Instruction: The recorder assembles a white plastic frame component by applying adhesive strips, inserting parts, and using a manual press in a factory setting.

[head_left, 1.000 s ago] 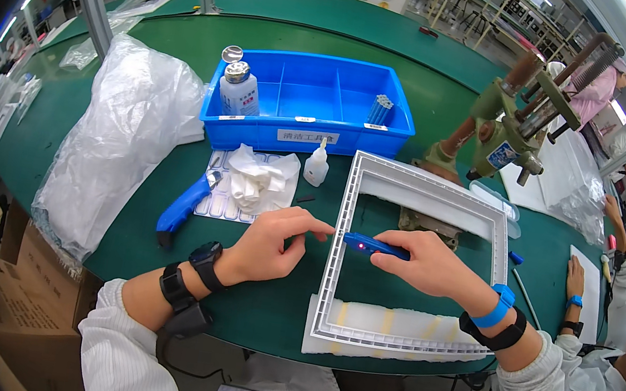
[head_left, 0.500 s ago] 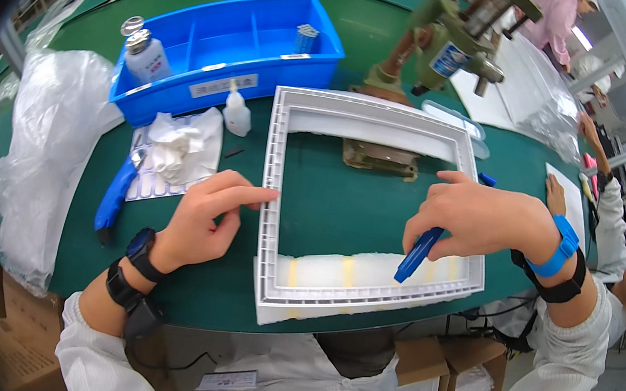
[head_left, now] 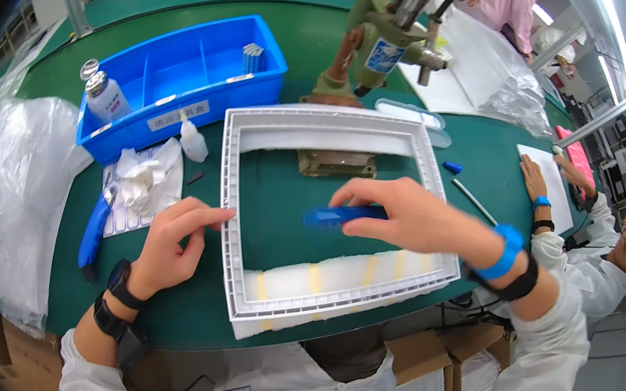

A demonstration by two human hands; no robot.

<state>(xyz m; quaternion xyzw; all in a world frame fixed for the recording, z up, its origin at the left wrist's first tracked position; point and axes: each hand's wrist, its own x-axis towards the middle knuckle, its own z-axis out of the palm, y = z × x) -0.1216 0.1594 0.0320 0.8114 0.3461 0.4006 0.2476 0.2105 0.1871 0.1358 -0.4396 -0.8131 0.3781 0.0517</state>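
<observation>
A white rectangular plastic frame [head_left: 226, 263] with ribbed edges lies on the green table, with white foam sheet [head_left: 345, 277] crossed by yellow strips along its near side. My left hand [head_left: 174, 248] rests its outstretched index finger on the frame's left side; the other fingers curl loosely and hold nothing. Over the frame's opening, my right hand [head_left: 395, 216] grips a blue marker [head_left: 334, 216], slightly blurred, pointing left. A small blue cap [head_left: 452, 168] lies beyond the frame's right side, near a thin white stick [head_left: 475, 202].
At left stand a blue divided bin [head_left: 178, 66], a dropper bottle [head_left: 193, 139], crumpled tissue [head_left: 144, 180], a blue-handled cutter [head_left: 92, 235] and plastic wrap [head_left: 27, 209]. A green press [head_left: 375, 51] rises behind the frame. A co-worker's hands [head_left: 532, 178] are at right.
My right hand has lifted the marker away from the near foam toward the middle of the opening, turning it level. My view has shifted right; the left finger stays on the frame.
</observation>
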